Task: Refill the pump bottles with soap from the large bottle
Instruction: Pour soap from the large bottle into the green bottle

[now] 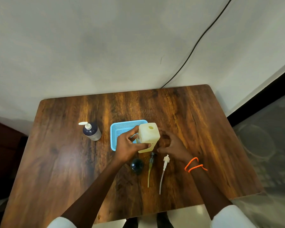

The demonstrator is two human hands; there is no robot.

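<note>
The large pale yellow soap bottle (149,137) stands upright at the table's middle, its top opening uncapped. My left hand (130,145) grips its left side and front. My right hand (171,143) hovers just right of it with fingers spread, holding nothing. A dark round pump bottle (136,165) stands open near my left wrist, seen from above. Two removed pump heads lie on the table: a dark pump with a yellowish tube (150,167) and a white pump with a clear tube (164,170). Another dark pump bottle (91,131), white pump fitted, stands at the left.
A light blue mesh tray (120,130) sits behind and left of the large bottle, partly hidden by my left hand. The wooden table (196,116) stands against a white wall, with a black cable (196,45) running down behind it. The floor drops off at the right.
</note>
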